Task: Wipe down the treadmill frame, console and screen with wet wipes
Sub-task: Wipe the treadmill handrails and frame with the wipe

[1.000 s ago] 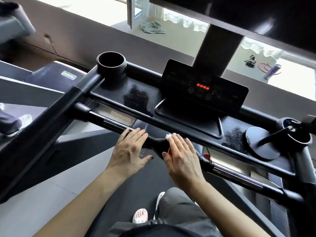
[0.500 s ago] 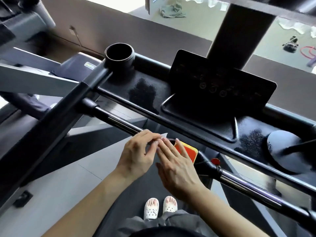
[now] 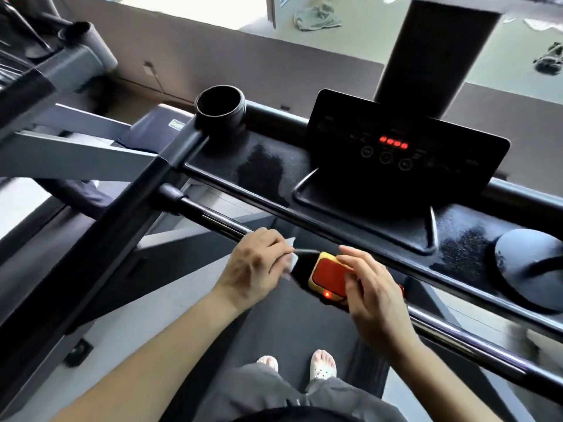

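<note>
1. Hands, two, seen from the head camera: the left hand (image 3: 254,264) pinches one white wet wipe (image 3: 289,262) in curled fingers. The right hand (image 3: 370,289) holds the stop button (image 3: 330,277) between thumb and bent forefinger.
2. Wet wipe: one, crumpled, pressed on the black housing just left of the stop button, at the middle of the handlebar (image 3: 217,222).
3. Stop button: one red pad in a yellow frame, with one small red light glowing at its near edge.
4. Screen (image 3: 426,153): one dark tilted panel, standing on the console tray (image 3: 274,172). It shows four red lit marks (image 3: 394,141) and three round buttons (image 3: 386,157) below them. The marks and the small captions are too blurred to read.
5. Cup holder (image 3: 220,106): one black ring at the tray's left end.
6. Feet: two, in white perforated clogs (image 3: 323,365), on the treadmill belt (image 3: 289,318).
7. Label (image 3: 176,125): one small green tag on the neighbouring machine, unreadable.
</note>
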